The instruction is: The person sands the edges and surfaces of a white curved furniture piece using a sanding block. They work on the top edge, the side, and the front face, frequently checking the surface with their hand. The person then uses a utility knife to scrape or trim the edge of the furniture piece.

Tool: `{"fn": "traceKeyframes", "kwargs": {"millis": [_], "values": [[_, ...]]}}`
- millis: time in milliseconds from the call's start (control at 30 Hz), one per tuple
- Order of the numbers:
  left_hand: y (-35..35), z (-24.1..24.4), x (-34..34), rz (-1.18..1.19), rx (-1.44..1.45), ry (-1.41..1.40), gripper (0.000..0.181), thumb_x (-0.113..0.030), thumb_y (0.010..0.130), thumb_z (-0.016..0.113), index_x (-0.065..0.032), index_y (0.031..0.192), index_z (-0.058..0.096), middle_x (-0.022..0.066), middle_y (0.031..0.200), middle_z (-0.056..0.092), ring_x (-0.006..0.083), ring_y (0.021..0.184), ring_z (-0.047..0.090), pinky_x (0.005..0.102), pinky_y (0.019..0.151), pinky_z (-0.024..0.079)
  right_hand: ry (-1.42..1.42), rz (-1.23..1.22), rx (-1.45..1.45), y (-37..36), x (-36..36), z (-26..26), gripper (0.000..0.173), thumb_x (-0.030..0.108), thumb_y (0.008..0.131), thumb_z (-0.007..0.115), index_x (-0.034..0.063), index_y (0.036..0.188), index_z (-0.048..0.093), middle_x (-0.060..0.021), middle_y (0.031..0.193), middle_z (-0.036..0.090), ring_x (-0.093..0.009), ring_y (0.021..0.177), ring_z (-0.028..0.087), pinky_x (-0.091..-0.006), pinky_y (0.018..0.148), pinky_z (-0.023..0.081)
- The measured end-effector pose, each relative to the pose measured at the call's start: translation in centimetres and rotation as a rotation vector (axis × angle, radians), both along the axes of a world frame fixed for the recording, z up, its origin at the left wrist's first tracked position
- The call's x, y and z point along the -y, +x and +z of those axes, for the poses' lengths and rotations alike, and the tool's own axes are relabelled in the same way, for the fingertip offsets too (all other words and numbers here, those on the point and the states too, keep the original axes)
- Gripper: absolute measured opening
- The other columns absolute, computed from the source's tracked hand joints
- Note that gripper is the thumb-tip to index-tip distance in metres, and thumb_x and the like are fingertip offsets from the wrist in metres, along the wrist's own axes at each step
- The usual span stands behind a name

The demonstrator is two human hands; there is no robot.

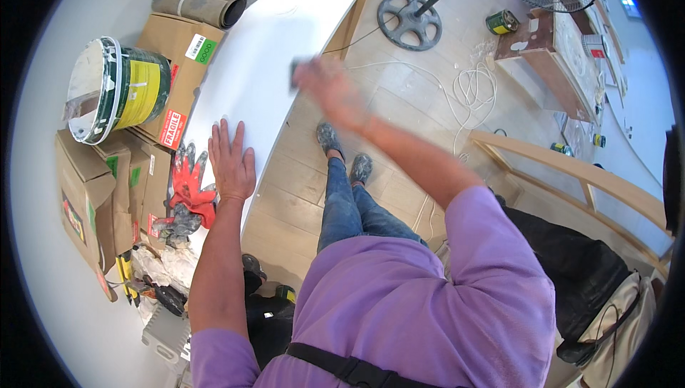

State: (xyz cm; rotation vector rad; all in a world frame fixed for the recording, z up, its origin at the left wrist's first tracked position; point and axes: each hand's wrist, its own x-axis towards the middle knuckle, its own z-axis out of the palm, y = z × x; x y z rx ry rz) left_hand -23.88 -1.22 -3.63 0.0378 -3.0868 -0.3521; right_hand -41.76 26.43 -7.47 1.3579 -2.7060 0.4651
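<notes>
My left hand [233,166] lies palm down on a long white tabletop [283,18], fingers spread and holding nothing. Just left of it rests a red and grey work glove [192,190], smeared with white. Blurred by motion, my right hand [329,85] grips a small dark block [294,73] at the tabletop's long right edge. The blur hides what kind of block it is and whether it touches the edge.
A green and yellow bucket [142,88] stands on cardboard boxes [184,77] at left, near a rolled abrasive sheet [200,5]. A pedestal fan [409,21] and coiled white cable [476,88] occupy the floor. A wooden frame [567,171] and black bag [567,259] lie right.
</notes>
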Motion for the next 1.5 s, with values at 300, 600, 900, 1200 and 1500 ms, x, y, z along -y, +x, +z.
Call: {"fn": "traceKeyframes", "kwargs": {"millis": [300, 600, 900, 1200, 1500], "values": [[-0.5, 0.0, -0.5, 0.006, 0.027, 0.011, 0.068, -0.031, 0.103, 0.053, -0.0091, 0.166, 0.035, 0.0230, 0.175, 0.021, 0.0460, 0.162, 0.014, 0.0607, 0.130, 0.010, -0.308, -0.086, -0.071, -6.2, -3.6, -1.5, 0.064, 0.003, 0.088, 0.059, 0.0121, 0.152, 0.053, -0.0127, 0.157, 0.053, -0.039, 0.147, 0.045, -0.0593, 0.122, 0.033], [0.2, 0.0, -0.3, -0.079, -0.027, -0.087, 0.081, -0.035, 0.101, 0.056, -0.0030, 0.168, 0.024, 0.0265, 0.175, 0.017, 0.0470, 0.163, 0.010, 0.0641, 0.130, 0.002, -0.198, -0.144, 0.640, 23.2, -10.0, -1.0, 0.055, 0.010, 0.090, 0.062, 0.0110, 0.144, 0.056, -0.0141, 0.155, 0.053, -0.039, 0.146, 0.045, -0.0569, 0.120, 0.035], [-13.8, -1.7, -12.8, -0.286, -0.043, -0.259, 0.077, -0.004, 0.092, 0.055, 0.0060, 0.163, 0.029, 0.0266, 0.172, 0.028, 0.0440, 0.161, 0.022, 0.0644, 0.129, 0.016, 0.129, -0.955, 0.644, 27.2, -33.7, -0.3, 0.036, 0.000, 0.093, 0.050, 0.0081, 0.125, 0.064, -0.0223, 0.116, 0.072, -0.044, 0.111, 0.067, -0.0539, 0.092, 0.054], [-33.0, -2.4, -19.5, -0.395, -0.177, -0.430, 0.072, -0.012, 0.096, 0.054, 0.0029, 0.163, 0.031, 0.0243, 0.171, 0.031, 0.0417, 0.160, 0.027, 0.0657, 0.127, 0.020, -0.043, -1.040, 0.940, 31.8, -28.3, -0.1, 0.052, 0.005, 0.090, 0.049, 0.0077, 0.139, 0.066, -0.0285, 0.124, 0.071, -0.044, 0.111, 0.070, -0.0494, 0.096, 0.056], [-22.3, -1.4, -14.2, -0.424, -0.085, -0.358, 0.076, -0.009, 0.095, 0.055, -0.0041, 0.167, 0.030, 0.0220, 0.174, 0.025, 0.0423, 0.162, 0.021, 0.0667, 0.128, 0.018, 0.209, -1.010, 1.055, 30.7, -28.7, -2.8, 0.053, 0.009, 0.091, 0.050, 0.0084, 0.141, 0.067, -0.0302, 0.101, 0.074, -0.045, 0.096, 0.073, -0.0511, 0.086, 0.058]]}}
